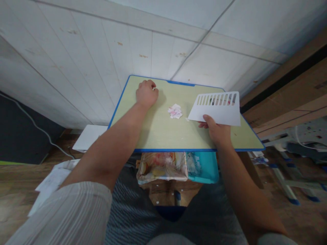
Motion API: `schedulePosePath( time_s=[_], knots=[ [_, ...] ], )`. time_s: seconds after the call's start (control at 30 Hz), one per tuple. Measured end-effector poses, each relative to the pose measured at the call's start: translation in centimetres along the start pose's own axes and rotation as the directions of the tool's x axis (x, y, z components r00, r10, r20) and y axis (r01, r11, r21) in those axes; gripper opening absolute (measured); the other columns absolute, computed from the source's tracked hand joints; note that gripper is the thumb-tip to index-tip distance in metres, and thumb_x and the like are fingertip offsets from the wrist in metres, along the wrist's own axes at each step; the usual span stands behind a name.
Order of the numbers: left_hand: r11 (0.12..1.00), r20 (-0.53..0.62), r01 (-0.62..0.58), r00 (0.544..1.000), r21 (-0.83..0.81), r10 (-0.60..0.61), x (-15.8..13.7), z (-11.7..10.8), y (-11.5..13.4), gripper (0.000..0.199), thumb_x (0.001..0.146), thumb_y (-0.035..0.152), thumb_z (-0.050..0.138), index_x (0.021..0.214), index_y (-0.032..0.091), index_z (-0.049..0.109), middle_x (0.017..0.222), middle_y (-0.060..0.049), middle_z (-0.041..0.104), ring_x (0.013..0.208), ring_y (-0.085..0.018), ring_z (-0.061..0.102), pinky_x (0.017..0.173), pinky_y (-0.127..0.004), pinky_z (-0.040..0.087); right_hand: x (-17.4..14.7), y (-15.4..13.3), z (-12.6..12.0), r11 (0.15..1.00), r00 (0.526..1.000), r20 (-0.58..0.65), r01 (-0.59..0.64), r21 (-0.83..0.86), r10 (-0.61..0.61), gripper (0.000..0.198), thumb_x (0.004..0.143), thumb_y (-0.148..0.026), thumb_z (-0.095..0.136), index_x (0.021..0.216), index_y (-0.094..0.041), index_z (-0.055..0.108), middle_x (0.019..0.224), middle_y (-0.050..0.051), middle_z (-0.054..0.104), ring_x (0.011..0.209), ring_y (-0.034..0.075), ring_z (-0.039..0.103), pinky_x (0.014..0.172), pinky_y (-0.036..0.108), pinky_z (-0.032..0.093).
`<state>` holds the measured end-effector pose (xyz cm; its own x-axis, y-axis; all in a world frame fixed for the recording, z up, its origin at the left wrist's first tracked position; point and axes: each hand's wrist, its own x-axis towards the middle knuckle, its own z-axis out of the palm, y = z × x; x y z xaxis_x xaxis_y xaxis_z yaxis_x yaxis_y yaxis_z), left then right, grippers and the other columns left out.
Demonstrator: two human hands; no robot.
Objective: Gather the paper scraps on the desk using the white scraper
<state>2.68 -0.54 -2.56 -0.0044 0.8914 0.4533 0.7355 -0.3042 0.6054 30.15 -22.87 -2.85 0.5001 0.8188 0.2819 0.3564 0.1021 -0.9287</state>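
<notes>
Seated at a small counter [163, 136] with a pale green top and blue edging, set against a white panelled wall [102, 51]. Left hand [146, 93] resting on the far left part of the counter, fingers [150, 84] curled into a loose fist, knuckles up; a tiny white scrap [155, 89] just at the fingertips, though whether pinched or merely touched cannot be told. Right hand [217, 131] near the right front of the counter, fingers closed on the lower edge of a white plastic scraper [217, 110], thumb on top; scraper held tilted above the surface, its slotted upper edge pointing away toward the wall, its lower left corner close to the counter. Between the two hands, near the middle of the counter, a small heap of pink and white paper bits [175, 111], apart from both hands and just left of the scraper's corner. A few white flecks [187, 119] lying beside that corner. Under the counter's front edge, a patterned bag [160, 168] next to a teal tray [204, 168]. On the wooden floor at the left, loose white sheets [55, 180]. At the right, brown cardboard boxes [293, 98].
</notes>
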Motion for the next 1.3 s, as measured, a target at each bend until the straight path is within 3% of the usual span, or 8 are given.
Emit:
schedulePosePath(
  time_s=[0.3, 0.4, 0.5, 0.67, 0.9, 1.03, 1.1, 1.3],
  knots=[
    [0.998, -0.002, 0.004, 1.000, -0.067, -0.004, 0.5, 0.8, -0.8, 0.032, 0.095, 0.008, 0.074, 0.116, 0.030, 0.083, 0.133, -0.012, 0.081, 0.142, -0.041, 0.070, 0.128, -0.058, 0.060, -2.1, -0.3, -2.7, 0.981, 0.994, 0.088, 0.074, -0.180, -0.059, 0.032, 0.092, -0.053, 0.080, 0.074, -0.029, 0.073, 0.069, 0.001, 0.078, 0.075, 0.028, 0.078, 0.102, 0.053, 0.069],
    [0.996, 0.011, 0.013, 1.000, -0.087, -0.012, 0.5, 0.6, -0.8, 0.033, 0.095, 0.008, 0.075, 0.118, 0.030, 0.083, 0.135, -0.012, 0.080, 0.144, -0.041, 0.069, 0.129, -0.058, 0.058, -3.5, -0.5, -4.4, 0.979, 0.991, 0.113, 0.091, -0.182, -0.071, 0.033, 0.093, -0.051, 0.081, 0.070, -0.029, 0.073, 0.068, 0.003, 0.077, 0.074, 0.029, 0.076, 0.099, 0.053, 0.069],
    [0.996, 0.021, 0.024, 1.000, -0.083, -0.022, 0.4, 0.3, -0.5, 0.033, 0.094, 0.007, 0.074, 0.117, 0.030, 0.083, 0.136, -0.012, 0.080, 0.146, -0.042, 0.069, 0.131, -0.061, 0.057, -4.8, -0.6, -5.9, 0.979, 0.996, 0.039, 0.082, -0.187, -0.076, 0.027, 0.083, -0.050, 0.088, 0.075, -0.029, 0.074, 0.076, 0.005, 0.080, 0.086, 0.033, 0.078, 0.098, 0.053, 0.069],
    [0.994, 0.024, 0.031, 0.999, -0.102, -0.029, 0.3, 0.0, -0.4, 0.032, 0.092, 0.008, 0.074, 0.113, 0.031, 0.082, 0.136, -0.012, 0.081, 0.145, -0.042, 0.069, 0.132, -0.062, 0.057, -5.7, -0.5, -7.6, 0.984, 0.997, -0.072, -0.042, -0.172, 0.030, 0.031, 0.068, -0.050, 0.095, 0.083, -0.029, 0.077, 0.085, 0.007, 0.084, 0.101, 0.039, 0.080, 0.097, 0.055, 0.070],
    [0.993, 0.001, 0.017, 1.000, -0.116, -0.017, 0.6, 0.5, -1.2, 0.025, 0.095, 0.012, 0.074, 0.110, 0.031, 0.080, 0.131, -0.010, 0.082, 0.142, -0.040, 0.070, 0.130, -0.058, 0.059, -5.3, 0.5, -7.7, 0.995, 0.998, -0.055, -0.023, -0.097, 0.018, 0.021, 0.072, -0.043, 0.088, 0.078, -0.029, 0.073, 0.084, 0.006, 0.082, 0.098, 0.039, 0.082, 0.094, 0.055, 0.071],
    [0.996, 0.009, 0.008, 1.000, -0.088, -0.008, 0.8, 0.8, -1.4, 0.026, 0.096, 0.014, 0.072, 0.115, 0.030, 0.081, 0.133, -0.011, 0.081, 0.141, -0.039, 0.070, 0.130, -0.056, 0.059, -5.4, -0.1, -7.4, 0.992, 0.996, -0.040, -0.089, -0.086, 0.085, 0.030, 0.071, -0.048, 0.091, 0.087, -0.029, 0.075, 0.091, 0.007, 0.085, 0.106, 0.041, 0.083, 0.101, 0.059, 0.071],
    [0.999, 0.011, 0.009, 1.000, -0.049, -0.009, 0.8, 0.9, -1.3, 0.027, 0.097, 0.014, 0.071, 0.117, 0.029, 0.081, 0.133, -0.011, 0.081, 0.141, -0.039, 0.070, 0.130, -0.056, 0.058, -5.6, -0.6, -7.3, 0.990, 0.992, -0.059, -0.114, -0.081, 0.110, 0.034, 0.067, -0.046, 0.094, 0.090, -0.027, 0.077, 0.092, 0.006, 0.085, 0.105, 0.038, 0.083, 0.097, 0.054, 0.072],
    [1.000, -0.010, 0.007, 1.000, 0.006, -0.007, 0.6, 1.1, -0.9, 0.028, 0.099, 0.012, 0.070, 0.119, 0.025, 0.083, 0.132, -0.013, 0.081, 0.138, -0.039, 0.072, 0.129, -0.056, 0.059, -4.3, -1.3, -5.7, 0.987, 0.990, -0.023, -0.137, 0.084, 0.139, 0.029, 0.073, -0.045, 0.093, 0.087, -0.027, 0.075, 0.080, 0.002, 0.081, 0.065, 0.025, 0.073, 0.056, 0.039, 0.064]
  ],
)
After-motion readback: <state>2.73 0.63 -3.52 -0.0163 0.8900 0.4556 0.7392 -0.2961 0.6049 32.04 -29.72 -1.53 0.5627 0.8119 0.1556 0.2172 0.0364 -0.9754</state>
